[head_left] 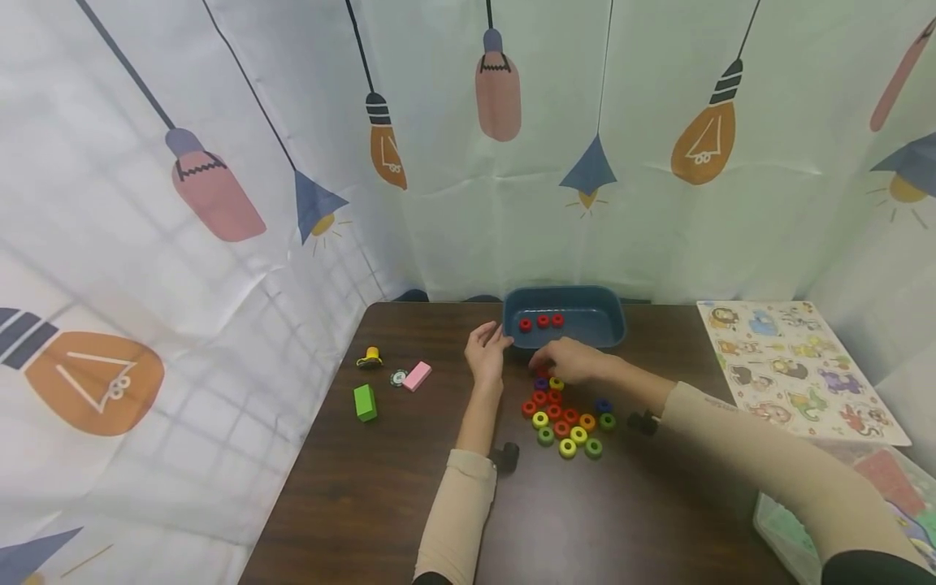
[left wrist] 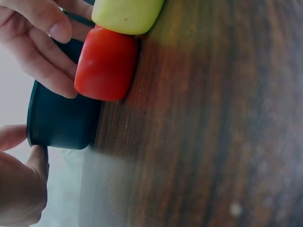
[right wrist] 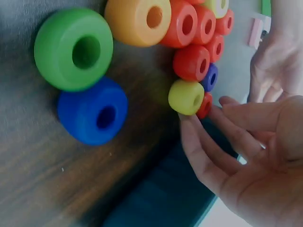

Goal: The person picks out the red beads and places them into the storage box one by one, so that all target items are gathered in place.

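Observation:
My left hand (head_left: 486, 356) is at the left end of a dark blue tray (head_left: 624, 325). In the left wrist view, its thumb and a finger pinch the tray's rim (left wrist: 29, 116). My right hand (head_left: 574, 360) reaches down just in front of the tray, over the far end of a group of coloured beads with holes. Its fingertips pinch a red bead (right wrist: 205, 105), which sits beside a yellow bead (right wrist: 185, 97) and a purple bead (right wrist: 210, 78). Inside the tray, 3 red beads lie in a row, one of them the middle red bead (head_left: 543, 321).
Several red, yellow, green, orange and blue beads (head_left: 561, 429) spread over the dark table (head_left: 351, 504). At left are a green block (head_left: 365, 403), a pink block (head_left: 417, 376), a round chip (head_left: 398, 378) and a small yellow-and-black item (head_left: 370, 357). An animal picture board (head_left: 804, 370) lies right.

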`<state>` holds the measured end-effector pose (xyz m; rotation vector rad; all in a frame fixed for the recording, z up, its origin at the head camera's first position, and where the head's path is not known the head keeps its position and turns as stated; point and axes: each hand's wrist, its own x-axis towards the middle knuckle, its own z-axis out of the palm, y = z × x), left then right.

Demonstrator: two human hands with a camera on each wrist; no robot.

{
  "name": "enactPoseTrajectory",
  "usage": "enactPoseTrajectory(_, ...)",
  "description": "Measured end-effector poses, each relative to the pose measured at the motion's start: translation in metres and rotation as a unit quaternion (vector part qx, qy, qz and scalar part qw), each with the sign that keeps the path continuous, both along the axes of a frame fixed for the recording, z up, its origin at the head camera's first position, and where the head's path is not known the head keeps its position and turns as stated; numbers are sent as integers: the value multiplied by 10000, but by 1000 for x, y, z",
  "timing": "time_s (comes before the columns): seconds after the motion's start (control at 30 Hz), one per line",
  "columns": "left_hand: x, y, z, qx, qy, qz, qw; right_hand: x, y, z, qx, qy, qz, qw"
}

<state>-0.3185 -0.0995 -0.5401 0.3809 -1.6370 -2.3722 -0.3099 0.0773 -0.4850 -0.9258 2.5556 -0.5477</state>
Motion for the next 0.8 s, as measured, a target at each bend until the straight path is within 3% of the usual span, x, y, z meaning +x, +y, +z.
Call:
enactPoseTrajectory(0.17, 0, 0, 1, -5, -26, 24, 10000, 3, -1, -4, -117, -211, -130, 9996)
enactPoseTrajectory(0.37, 7, -4, 14, 104, 2, -212, 9997, 3, 0, -17, -630, -1356, -439, 9878)
enactPoseTrajectory(0.53, 10, -5, 20, 68, -14, -279, 9996, 3, 3, -22, -896, -1630, -612, 9806)
enactPoseTrajectory(0.7, 6, -2, 9, 162, 54, -182, 9997, 2, 4, -10, -1094, -1816, -636, 9752)
enactPoseTrajectory(0.8, 4, 0, 4, 68, 69, -84, 9999, -4, 6, 6, -1250, -1983, -506, 9708)
